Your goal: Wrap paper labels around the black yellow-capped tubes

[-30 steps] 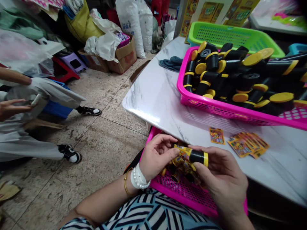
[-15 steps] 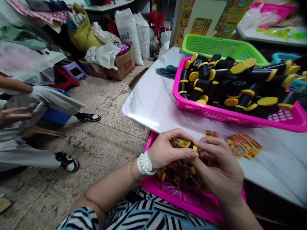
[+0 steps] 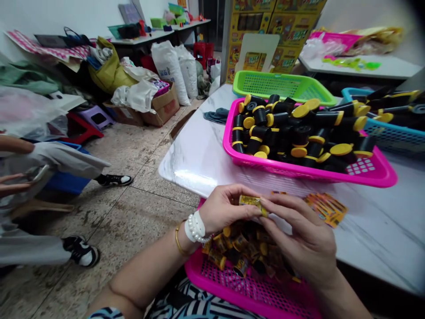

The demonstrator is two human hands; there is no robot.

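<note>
A small canister (image 3: pixel 249 201) with a yellow printed label and a yellow end lies sideways between my hands. My left hand (image 3: pixel 222 210) wraps it from the left, thumb below and fingers above. At its yellow end, the thumb and fingertips of my right hand (image 3: pixel 303 239) pinch it. Beneath both hands, a pink basket (image 3: pixel 219 279) holds several labelled canisters (image 3: pixel 241 266). Just beyond my right hand, printed orange-yellow stickers (image 3: pixel 327 209) lie fanned out on the white marbled table (image 3: pixel 195 150).
A second pink basket (image 3: pixel 299 173) on the table is heaped with black yellow-capped canisters (image 3: pixel 260 116). Behind stand a green basket (image 3: pixel 282 77) and a blue basket (image 3: pixel 392 133). A dark cloth (image 3: pixel 215 116) lies near the table edge. At left sits a person (image 3: pixel 63 159) holding a phone.
My view has tilted up and shifted right, so more of the far wall and tables shows. Both hands still hold the canister; its printed label has turned a little.
</note>
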